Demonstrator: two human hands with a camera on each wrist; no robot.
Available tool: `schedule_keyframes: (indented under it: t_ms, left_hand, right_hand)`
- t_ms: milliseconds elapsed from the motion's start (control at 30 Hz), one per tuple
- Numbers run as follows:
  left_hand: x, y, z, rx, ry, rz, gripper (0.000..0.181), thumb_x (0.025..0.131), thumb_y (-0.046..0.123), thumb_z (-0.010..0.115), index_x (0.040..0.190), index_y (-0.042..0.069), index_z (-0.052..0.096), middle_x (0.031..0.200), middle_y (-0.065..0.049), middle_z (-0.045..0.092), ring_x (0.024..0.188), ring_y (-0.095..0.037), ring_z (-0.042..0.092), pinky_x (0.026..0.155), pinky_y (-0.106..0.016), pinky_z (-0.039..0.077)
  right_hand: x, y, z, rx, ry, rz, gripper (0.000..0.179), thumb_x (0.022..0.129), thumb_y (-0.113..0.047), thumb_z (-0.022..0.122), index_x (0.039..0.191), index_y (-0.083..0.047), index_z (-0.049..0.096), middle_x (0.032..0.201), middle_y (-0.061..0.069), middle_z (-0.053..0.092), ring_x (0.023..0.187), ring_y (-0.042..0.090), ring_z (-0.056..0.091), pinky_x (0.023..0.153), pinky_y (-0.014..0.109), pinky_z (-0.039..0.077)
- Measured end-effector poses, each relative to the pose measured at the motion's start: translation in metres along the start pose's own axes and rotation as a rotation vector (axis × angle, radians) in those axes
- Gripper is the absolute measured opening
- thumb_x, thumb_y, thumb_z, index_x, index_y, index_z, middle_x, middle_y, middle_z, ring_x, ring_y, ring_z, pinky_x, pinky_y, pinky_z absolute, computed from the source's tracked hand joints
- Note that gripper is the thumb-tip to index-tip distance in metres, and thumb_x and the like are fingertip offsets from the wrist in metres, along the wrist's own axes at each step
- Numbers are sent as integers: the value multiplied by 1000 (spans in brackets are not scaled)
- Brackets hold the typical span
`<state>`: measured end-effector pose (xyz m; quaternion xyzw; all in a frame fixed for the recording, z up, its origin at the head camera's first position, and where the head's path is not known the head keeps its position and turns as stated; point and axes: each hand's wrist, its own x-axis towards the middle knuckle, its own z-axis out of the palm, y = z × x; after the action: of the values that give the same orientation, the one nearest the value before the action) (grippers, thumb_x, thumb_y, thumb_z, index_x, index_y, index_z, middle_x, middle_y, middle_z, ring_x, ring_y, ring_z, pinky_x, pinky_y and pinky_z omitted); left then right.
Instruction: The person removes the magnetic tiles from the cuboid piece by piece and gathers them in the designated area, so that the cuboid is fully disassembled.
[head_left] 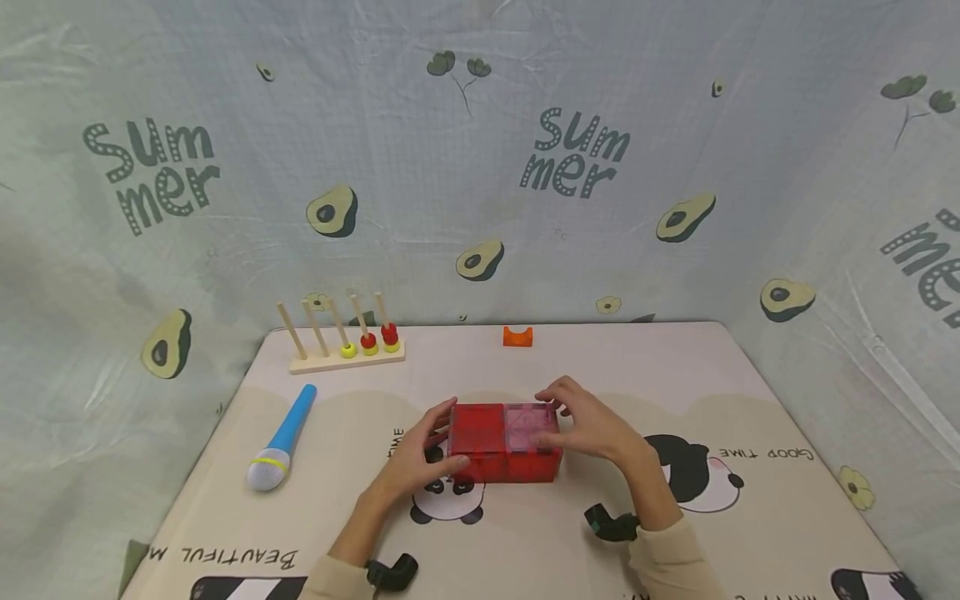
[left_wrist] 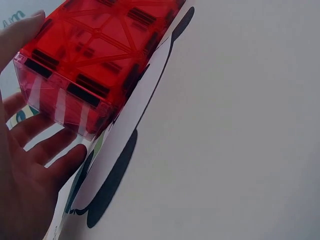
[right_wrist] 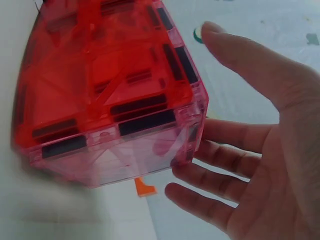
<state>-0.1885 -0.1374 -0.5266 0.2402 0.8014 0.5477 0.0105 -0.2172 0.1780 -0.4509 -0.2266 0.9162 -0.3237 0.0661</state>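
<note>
A translucent red and pink box of magnetic tiles [head_left: 506, 467] sits on the table between the two hands. Its left top square is red, the right one pink. My left hand [head_left: 420, 454] holds the box's left end, with the thumb at the front edge and the fingers spread along the end panel, as the left wrist view also shows. At the other end, my right hand [head_left: 592, 419] touches the far corner with its fingers. In the right wrist view its thumb [right_wrist: 240, 52] stands apart from the red face.
Behind the box lies a small orange arch-shaped block [head_left: 517, 337]. A wooden peg counter [head_left: 348, 360] with red and yellow beads stands at the back left. Nearer on the left is a blue toy microphone [head_left: 292, 429]. Printed cloth walls [head_left: 480, 208] enclose the table's back and sides.
</note>
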Motion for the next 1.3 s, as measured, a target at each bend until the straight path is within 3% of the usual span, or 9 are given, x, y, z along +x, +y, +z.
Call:
schedule_keyframes:
  t_ms: [167, 333, 533, 833, 1300]
  left_hand:
    - [-1, 1, 0, -4, -2, -31, 85, 86, 31, 73, 157, 11, 31, 152, -12, 48, 136, -37, 52, 106, -47, 52]
    - [-1, 1, 1, -20, 3, -76, 85, 86, 32, 74, 157, 16, 31, 153, -8, 49, 136, -33, 53, 106, -40, 52]
    - [-2, 0, 2, -44, 0, -80, 84, 86, 30, 74, 157, 15, 31, 152, -8, 49, 136, -34, 53, 107, -41, 51]
    - [-2, -1, 3, -49, -5, -79, 81, 87, 31, 73, 156, 18, 32, 150, -7, 50, 135, -34, 54, 107, -41, 52]
    - [-2, 0, 3, -51, 0, -111, 81, 87, 32, 73, 156, 20, 33, 150, -6, 51, 134, -33, 55, 108, -44, 51]
  right_hand:
    - [-2, -3, -1, 16, -33, 18, 65, 75, -45, 83, 128, -14, 61, 121, -3, 54, 112, 17, 56, 95, 40, 56]
    - [-4, -4, -2, 46, -67, 46, 76, 70, -44, 87, 133, -14, 58, 127, -1, 51, 116, 21, 56, 94, 41, 58]
    - [-5, -3, -2, 88, -103, 67, 80, 69, -36, 89, 138, -11, 54, 128, 1, 48, 117, 25, 57, 96, 44, 57]
    - [-3, 0, -1, 110, -91, 9, 73, 69, -36, 88, 131, -12, 57, 124, 0, 48, 119, 20, 52, 100, 48, 54]
    - [-2, 1, -1, 70, -68, -8, 70, 68, -38, 88, 128, -13, 59, 125, 0, 50, 120, 20, 50, 99, 46, 55]
